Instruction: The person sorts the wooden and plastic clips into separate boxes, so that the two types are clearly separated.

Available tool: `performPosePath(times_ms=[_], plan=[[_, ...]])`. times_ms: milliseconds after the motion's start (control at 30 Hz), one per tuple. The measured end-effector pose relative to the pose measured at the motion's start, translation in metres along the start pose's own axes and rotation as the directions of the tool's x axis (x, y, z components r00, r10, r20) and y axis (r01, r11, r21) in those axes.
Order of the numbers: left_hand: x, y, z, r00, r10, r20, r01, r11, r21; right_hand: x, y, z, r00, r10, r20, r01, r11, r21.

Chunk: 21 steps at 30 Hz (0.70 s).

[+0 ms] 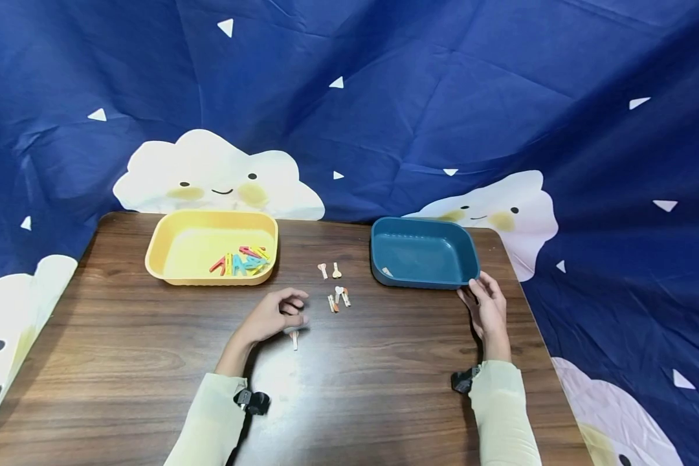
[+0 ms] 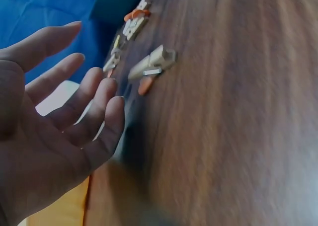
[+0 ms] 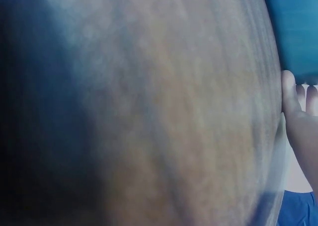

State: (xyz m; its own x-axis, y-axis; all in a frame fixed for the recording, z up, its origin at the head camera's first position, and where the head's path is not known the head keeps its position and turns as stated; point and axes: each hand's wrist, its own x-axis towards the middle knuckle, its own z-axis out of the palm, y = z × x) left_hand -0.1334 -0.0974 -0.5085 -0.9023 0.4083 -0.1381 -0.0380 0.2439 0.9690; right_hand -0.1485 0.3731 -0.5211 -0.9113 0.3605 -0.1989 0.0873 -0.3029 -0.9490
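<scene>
on the table [image 1: 373,388] sit a yellow tray [image 1: 210,281] and a blue tray [image 1: 413,283], the right hand [image 1: 490,307] gripping the latter's near corner, the left hand [image 1: 270,316] loosely curved around nothing, coloured pegs [image 1: 229,264] inside the yellow, wooden clips [image 1: 338,292] near that hand, 1 pale piece [image 1: 387,272] inside the blue

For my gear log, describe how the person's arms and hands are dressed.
The sleeves are plain and pale greenish, reaching toward the wrists. A small black device sits at the end of each. The left hand and right hand are bare.
</scene>
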Motion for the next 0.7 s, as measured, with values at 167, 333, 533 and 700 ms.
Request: performPosePath(times_ms=[167, 333, 533, 700], plan=[[-0.01, -0.004, -0.003, 0.999, -0.017, 0.028, 0.015, 0.996, 0.083, 0.001, 0.001, 0.0, 1.0, 0.019, -0.002, -0.019, 1.0, -0.001], [-0.012, -0.006, -0.003, 0.997, -0.018, 0.078, 0.007, 0.99, 0.141, 0.001, 0.001, -0.001, 1.0, 0.028, -0.003, -0.028, 1.0, 0.004], [-0.014, -0.003, 0.0, 0.994, -0.06, 0.094, 0.034, 0.965, 0.259, 0.001, 0.0, 0.0, 0.999, 0.031, -0.01, -0.031, 0.999, 0.01], [-0.015, 0.002, 0.003, 0.995, -0.064, 0.074, 0.025, 0.9, 0.435, 0.0, 0.0, -0.001, 1.0, 0.028, -0.012, -0.027, 0.999, 0.018]])
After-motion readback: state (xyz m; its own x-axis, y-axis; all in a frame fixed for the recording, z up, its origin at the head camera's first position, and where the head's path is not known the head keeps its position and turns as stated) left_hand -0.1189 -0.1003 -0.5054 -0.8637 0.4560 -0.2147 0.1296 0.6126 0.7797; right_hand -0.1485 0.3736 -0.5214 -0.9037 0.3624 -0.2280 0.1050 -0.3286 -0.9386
